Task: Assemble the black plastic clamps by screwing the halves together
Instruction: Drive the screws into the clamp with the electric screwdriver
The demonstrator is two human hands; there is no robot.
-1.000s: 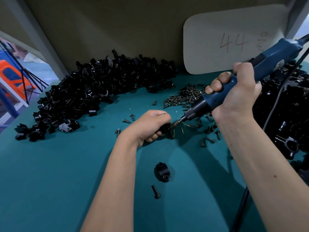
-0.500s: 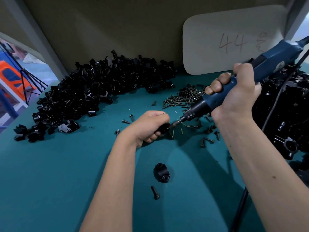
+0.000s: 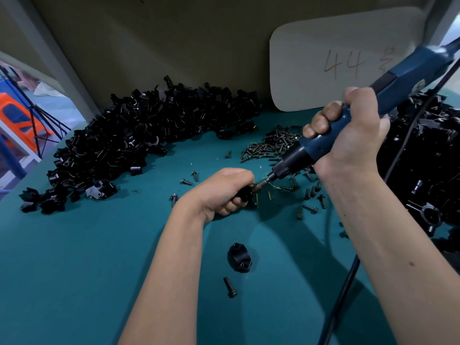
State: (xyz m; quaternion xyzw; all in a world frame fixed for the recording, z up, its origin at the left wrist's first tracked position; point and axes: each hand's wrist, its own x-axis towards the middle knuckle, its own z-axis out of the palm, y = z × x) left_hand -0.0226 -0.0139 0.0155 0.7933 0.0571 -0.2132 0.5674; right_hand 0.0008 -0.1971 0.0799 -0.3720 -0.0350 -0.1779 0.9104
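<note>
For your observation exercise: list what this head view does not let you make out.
- Clamp in the left hand: mostly hidden by the fingers.
- Screw at the driver bit: too small.
- Electric screwdriver: rear end cut by the right edge.
- Right pile: cut by the right edge.

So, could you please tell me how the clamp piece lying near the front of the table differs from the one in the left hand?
The loose clamp piece lies free on the green table, fully visible, untouched. The held clamp is gripped by the left hand, mostly hidden, with the screwdriver tip against it. Both are black plastic.
</note>
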